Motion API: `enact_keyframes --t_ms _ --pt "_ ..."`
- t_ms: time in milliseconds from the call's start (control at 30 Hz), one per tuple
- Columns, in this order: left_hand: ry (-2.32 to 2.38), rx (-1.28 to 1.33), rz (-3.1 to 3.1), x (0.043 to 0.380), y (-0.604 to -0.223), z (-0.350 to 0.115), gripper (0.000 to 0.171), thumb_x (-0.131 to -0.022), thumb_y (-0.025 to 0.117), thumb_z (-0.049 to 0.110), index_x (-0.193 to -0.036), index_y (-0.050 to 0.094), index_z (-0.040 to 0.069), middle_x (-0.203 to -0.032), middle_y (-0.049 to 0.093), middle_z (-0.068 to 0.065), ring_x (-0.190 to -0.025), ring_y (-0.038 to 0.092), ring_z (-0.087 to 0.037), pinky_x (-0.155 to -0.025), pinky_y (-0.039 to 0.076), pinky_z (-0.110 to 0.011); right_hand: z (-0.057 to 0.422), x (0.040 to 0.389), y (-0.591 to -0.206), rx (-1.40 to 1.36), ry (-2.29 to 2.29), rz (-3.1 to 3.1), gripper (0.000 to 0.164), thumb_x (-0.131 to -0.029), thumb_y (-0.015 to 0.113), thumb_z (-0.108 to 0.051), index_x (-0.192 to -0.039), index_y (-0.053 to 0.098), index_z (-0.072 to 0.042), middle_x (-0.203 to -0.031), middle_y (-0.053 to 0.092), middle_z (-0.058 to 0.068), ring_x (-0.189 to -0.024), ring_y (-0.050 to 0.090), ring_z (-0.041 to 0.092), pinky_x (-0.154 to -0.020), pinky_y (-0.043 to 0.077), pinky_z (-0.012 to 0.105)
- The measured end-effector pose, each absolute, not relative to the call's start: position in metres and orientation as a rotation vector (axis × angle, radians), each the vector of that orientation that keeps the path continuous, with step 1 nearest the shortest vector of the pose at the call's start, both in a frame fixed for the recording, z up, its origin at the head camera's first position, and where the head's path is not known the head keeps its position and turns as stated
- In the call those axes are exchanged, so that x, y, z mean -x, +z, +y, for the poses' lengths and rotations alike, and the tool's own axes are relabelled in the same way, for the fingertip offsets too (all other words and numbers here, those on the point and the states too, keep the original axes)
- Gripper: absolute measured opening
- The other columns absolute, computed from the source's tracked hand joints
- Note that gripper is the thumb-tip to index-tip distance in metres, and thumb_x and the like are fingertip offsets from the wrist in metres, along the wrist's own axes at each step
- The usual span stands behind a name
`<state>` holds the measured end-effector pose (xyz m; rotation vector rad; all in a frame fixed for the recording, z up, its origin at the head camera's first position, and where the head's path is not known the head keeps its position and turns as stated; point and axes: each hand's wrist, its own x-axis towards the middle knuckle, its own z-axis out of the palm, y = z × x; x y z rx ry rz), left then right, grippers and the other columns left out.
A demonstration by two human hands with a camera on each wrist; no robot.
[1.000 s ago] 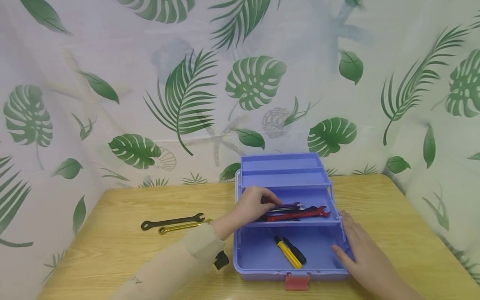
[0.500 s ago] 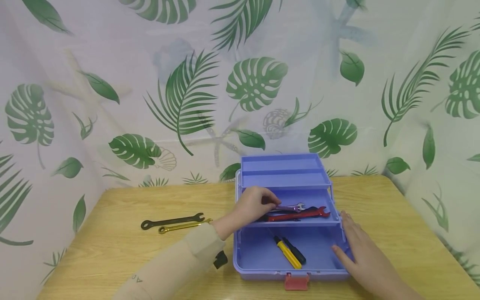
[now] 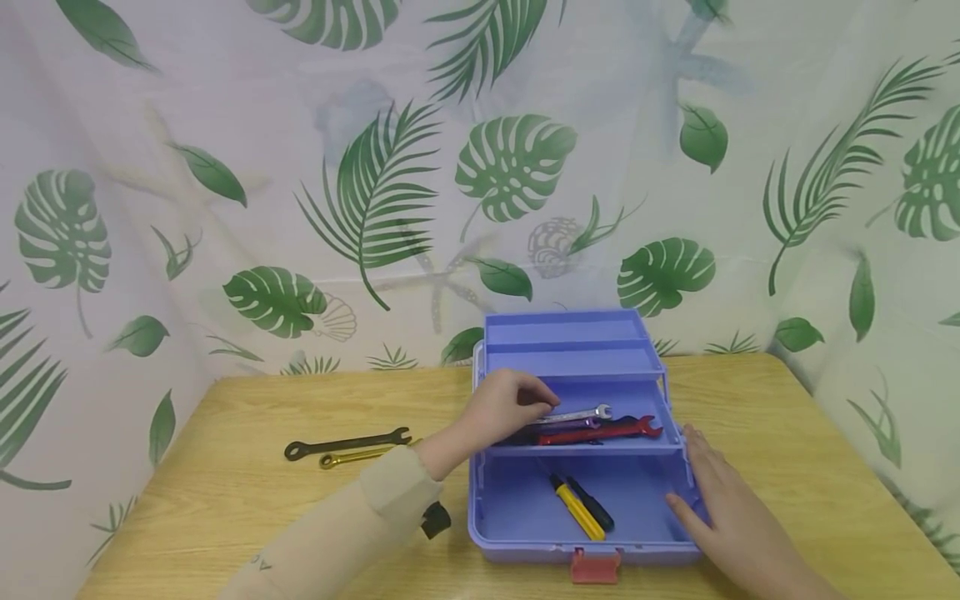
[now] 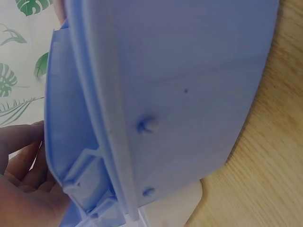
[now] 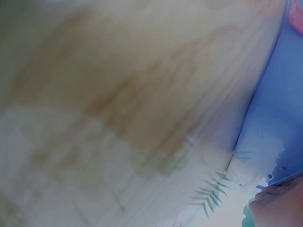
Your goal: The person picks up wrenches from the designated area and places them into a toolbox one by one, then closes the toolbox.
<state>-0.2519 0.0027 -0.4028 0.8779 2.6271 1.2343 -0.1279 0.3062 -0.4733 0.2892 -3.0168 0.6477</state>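
My left hand (image 3: 504, 406) reaches into the middle tray of the blue toolbox (image 3: 585, 546), thumb and fingers pinching near the left end of a silver wrench (image 3: 573, 415). That end is hidden by the hand. Just in front of it lie a purple wrench (image 3: 588, 425) and a red wrench (image 3: 637, 428), with black tools partly beneath. My right hand (image 3: 731, 508) rests along the box's right side, fingers straight and thumb over the rim. In the left wrist view, the left hand (image 4: 23, 184) is beside the tray; the right wrist view shows part of the right hand (image 5: 279, 205).
In the lower compartment lie a yellow-handled screwdriver (image 3: 579, 508) and a black-handled tool (image 3: 592, 502). A black wrench (image 3: 345, 444) and a gold wrench (image 3: 356, 456) are on the wooden table (image 3: 247, 492) to the left. A red latch (image 3: 596, 567) hangs at the front.
The silver wrench, earlier partly covered by the purple one, now lies uppermost at the left hand's fingers. The purple wrench has shifted toward the front. The right hand stays put.
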Motion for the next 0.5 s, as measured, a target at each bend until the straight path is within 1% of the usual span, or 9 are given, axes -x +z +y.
enact_keyframes --t_ms 200,500 --pt "1.256 -0.876 2.625 0.248 -0.401 -0.002 0.011 -0.098 0.075 0.006 -0.104 0.083 0.004 -0.106 0.083 -0.011 -0.102 0.077 -0.026 -0.09 0.058 -0.021 0.308 0.128 -0.475 -0.303 0.657 -3.013 0.09 -0.107 0.062 -0.04 -0.167 0.015 0.007 -0.171 0.022 0.034 -0.153 0.03 0.058 -0.116 0.033 0.077" --pt "1.282 -0.834 2.617 0.244 -0.402 -0.015 0.011 -0.098 0.075 0.006 -0.104 0.083 0.004 -0.105 0.082 -0.011 -0.099 0.077 -0.023 -0.085 0.058 -0.017 0.31 0.128 -0.474 -0.31 0.64 -3.023 0.09 -0.106 0.062 -0.041 -0.166 0.016 0.008 -0.171 0.024 0.034 -0.152 0.031 0.058 -0.117 0.033 0.076"
